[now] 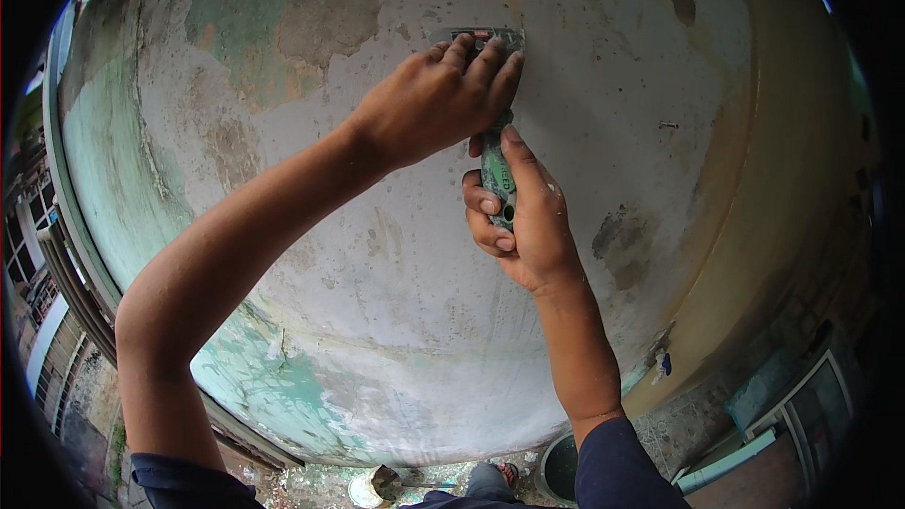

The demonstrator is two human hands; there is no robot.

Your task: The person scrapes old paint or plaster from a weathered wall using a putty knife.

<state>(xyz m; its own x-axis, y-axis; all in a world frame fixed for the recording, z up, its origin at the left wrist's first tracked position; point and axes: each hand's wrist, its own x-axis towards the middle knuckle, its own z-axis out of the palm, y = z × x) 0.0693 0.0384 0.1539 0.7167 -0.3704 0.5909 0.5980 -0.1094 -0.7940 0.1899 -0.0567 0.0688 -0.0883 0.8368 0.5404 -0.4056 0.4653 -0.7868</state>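
Note:
A wall scraper with a green, paint-smeared handle (497,168) is held upright against the peeling wall (584,66). My right hand (535,217) is wrapped round the handle, thumb lying along it toward the head. Higher up, my left hand (438,99) reaches across, its bent fingers gripping over the scraper's wide head and pressing it to the wall. The blade edge lies at the top, partly covered by those fingers; the left thumb is hidden. Around the tool the surface is pale grey, with worn green paint (236,19) to the upper left.
A small blue-handled tap (663,365) sticks out low on the right. By my feet stand a white bucket (364,490) and a dark green tub (560,467), with paint flakes on the ground. A framed panel (801,415) leans at the lower right; metal rails (71,273) run along the left.

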